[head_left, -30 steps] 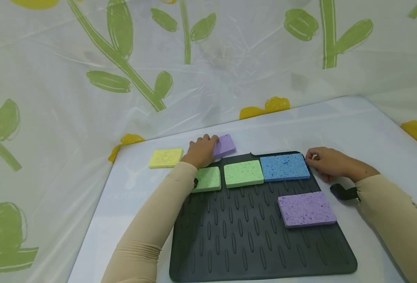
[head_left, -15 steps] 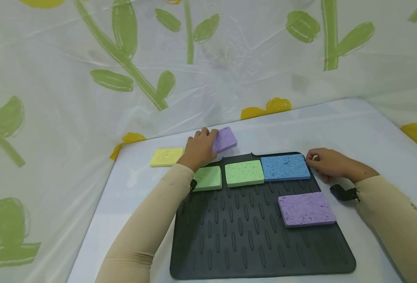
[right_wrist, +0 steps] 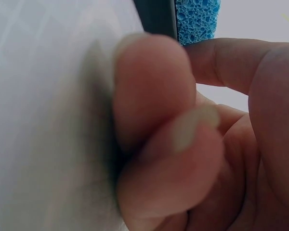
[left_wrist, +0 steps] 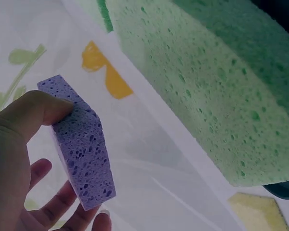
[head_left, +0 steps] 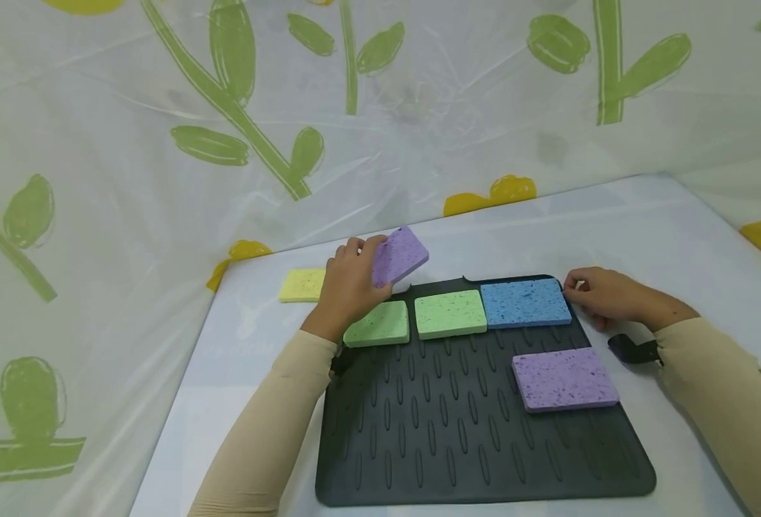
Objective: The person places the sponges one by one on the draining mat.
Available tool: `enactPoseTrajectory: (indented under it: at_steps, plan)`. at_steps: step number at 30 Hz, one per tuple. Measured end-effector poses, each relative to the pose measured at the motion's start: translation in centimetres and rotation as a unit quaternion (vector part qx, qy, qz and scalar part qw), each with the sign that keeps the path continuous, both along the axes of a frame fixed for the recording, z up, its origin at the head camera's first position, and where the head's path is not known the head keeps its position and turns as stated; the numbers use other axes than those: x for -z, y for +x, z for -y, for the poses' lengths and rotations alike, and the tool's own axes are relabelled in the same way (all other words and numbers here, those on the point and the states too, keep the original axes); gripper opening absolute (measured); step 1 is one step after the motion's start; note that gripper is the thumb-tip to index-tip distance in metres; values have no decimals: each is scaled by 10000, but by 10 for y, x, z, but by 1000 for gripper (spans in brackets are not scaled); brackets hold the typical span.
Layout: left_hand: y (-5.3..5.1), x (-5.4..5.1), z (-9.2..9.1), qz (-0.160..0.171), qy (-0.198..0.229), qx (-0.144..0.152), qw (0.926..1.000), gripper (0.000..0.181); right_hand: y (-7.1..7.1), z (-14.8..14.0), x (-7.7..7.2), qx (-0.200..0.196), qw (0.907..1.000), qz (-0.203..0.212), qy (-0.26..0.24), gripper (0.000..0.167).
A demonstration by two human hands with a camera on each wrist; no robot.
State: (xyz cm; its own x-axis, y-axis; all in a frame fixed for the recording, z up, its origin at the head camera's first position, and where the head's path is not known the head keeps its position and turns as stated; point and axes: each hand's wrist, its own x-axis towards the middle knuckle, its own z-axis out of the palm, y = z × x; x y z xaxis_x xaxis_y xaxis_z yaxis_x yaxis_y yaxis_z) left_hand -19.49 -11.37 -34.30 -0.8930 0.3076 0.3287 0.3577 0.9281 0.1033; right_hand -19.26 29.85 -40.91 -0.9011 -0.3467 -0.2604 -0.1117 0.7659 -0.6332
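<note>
My left hand (head_left: pixel 348 283) grips a purple sponge (head_left: pixel 401 255) above the table, beyond the far left corner of the black ridged mat (head_left: pixel 445 459). In the left wrist view, the thumb presses one edge of that purple sponge (left_wrist: pixel 84 144) while the fingers lie behind it. Loosely curled, my right hand (head_left: pixel 607 296) rests on the table by the mat's right edge. In the right wrist view, a digit reaches the corner by the blue sponge (right_wrist: pixel 197 21); no hold on it shows. Along the mat's far side lie a left green sponge (head_left: pixel 380 324), a second green sponge (head_left: pixel 450 314) and the blue sponge.
A second purple sponge (head_left: pixel 564 380) lies near the mat's right side. On the white table (head_left: pixel 225 373), left of the mat, is a yellow sponge (head_left: pixel 299 285), partly behind my left hand. A flowered sheet (head_left: pixel 419 129) hangs behind the table.
My left hand has raised the purple sponge from the table behind the mat and drawn it slightly back and left, tilting it. The right hand has stayed by the mat's edge.
</note>
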Motion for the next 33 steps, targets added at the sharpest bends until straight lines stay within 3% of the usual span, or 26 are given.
enactPoseTrajectory:
  at_steps: [5,11,16,20,26,33]
  plan:
    - [13,2,1,-246,188,210,9993,73,1,-1,1,15,10000,12,-36,19]
    - [30,5,1,-497,108,525,9973,65,2,-1,-1,-10,10000,35,-3,21]
    - [42,10,1,-834,124,912,9923,48,2,0,0,-18,10000,-17,19,20]
    - [52,13,0,-968,128,1163,9884,46,1,1,0,-26,10000,-26,37,21]
    - [67,15,-2,-982,281,1369,9853,48,1,0,0,-26,9999,-80,85,21]
    - [82,19,-5,-635,439,1620,9838,45,0,1,-1,-10,10000,-30,62,21]
